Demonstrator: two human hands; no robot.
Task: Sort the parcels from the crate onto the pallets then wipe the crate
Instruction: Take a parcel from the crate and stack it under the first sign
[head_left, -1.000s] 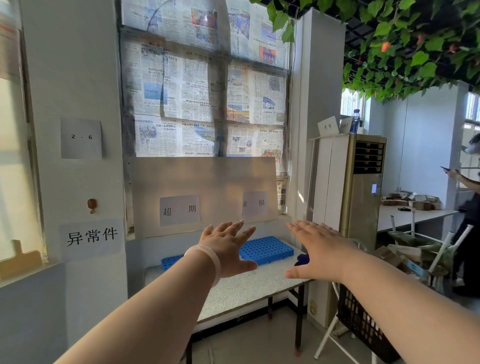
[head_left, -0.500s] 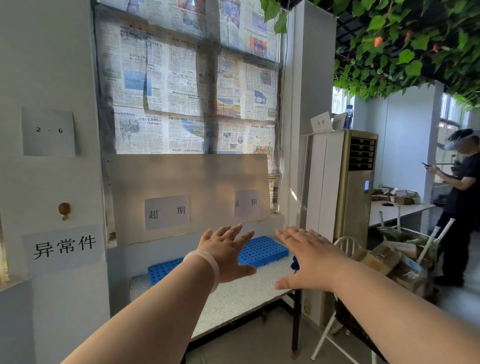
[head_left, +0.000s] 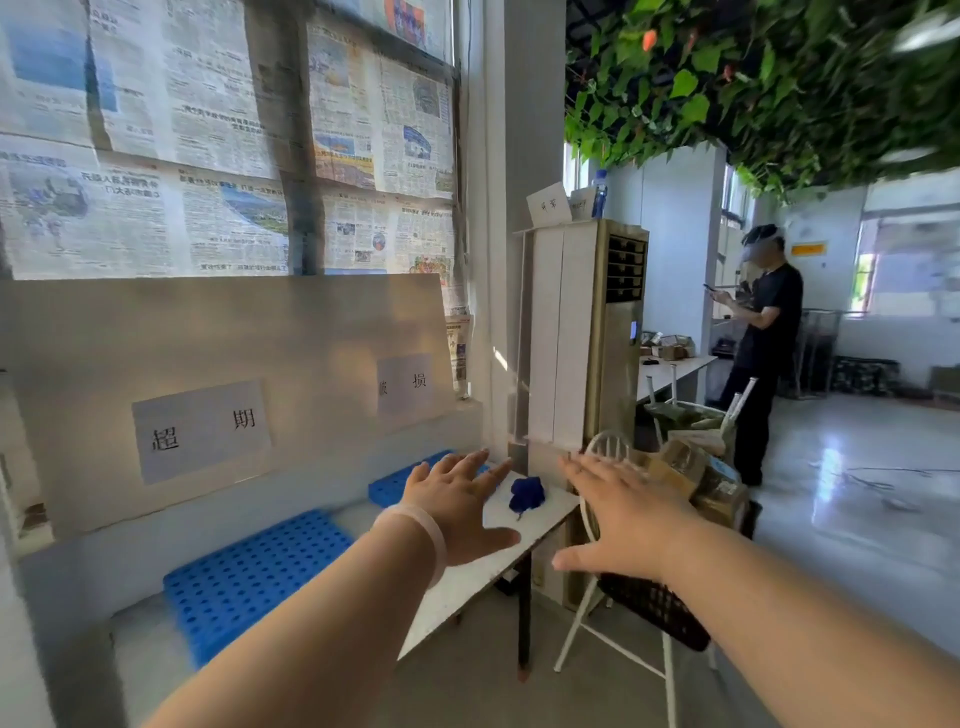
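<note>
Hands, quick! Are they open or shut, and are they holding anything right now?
Left hand: open, holding nothing.
Right hand: open, holding nothing.

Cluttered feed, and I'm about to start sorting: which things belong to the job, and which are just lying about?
Job:
parcels
crate
near pallet
far pallet
blue cloth, likely for wiping

Lying about:
air conditioner
bottle
newspapers
person
</note>
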